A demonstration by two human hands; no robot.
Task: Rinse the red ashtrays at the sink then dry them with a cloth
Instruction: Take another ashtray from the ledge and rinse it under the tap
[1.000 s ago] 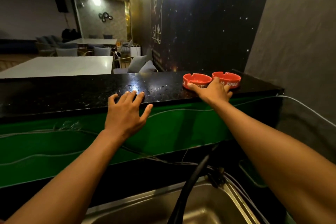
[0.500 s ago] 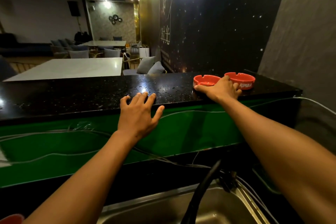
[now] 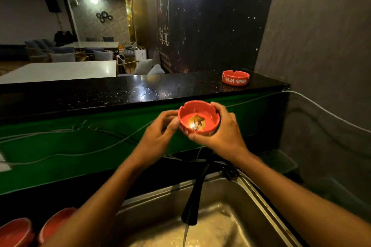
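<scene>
Red ashtray (image 3: 198,120), round with notched rim, is held in the air in front of the counter's green face, above and behind the sink (image 3: 267,192), with its bowl tilted toward the camera so that the brownish residue on its floor is visible. The right hand (image 3: 222,136) grips it: the thumb lies over the right rim and the fingers wrap under the base and lower wall, so the ashtray sits in the curl of that hand. The left hand (image 3: 158,134) is at the ashtray's left wall with fingers curled toward it; the blur prevents a firm reading of contact, though it appears to steady or take that side. The two-sided hold probably keeps the dirty bowl level enough that the residue does not spill before it reaches the water. A black faucet (image 3: 195,190) rises below the hands, and a thin stream (image 3: 185,234) runs from its spout into the sink, so the rinse water is already on. The step in hand is judged to be carrying the ashtray down under that stream. A second ashtray (image 3: 235,78) stands on the black counter (image 3: 100,94), well apart from the hands near the right wall, awaiting its turn. Two further red items (image 3: 30,230) show at the lower left edge, partly cut off; their identity cannot be confirmed. No drying cloth is in view.
</scene>
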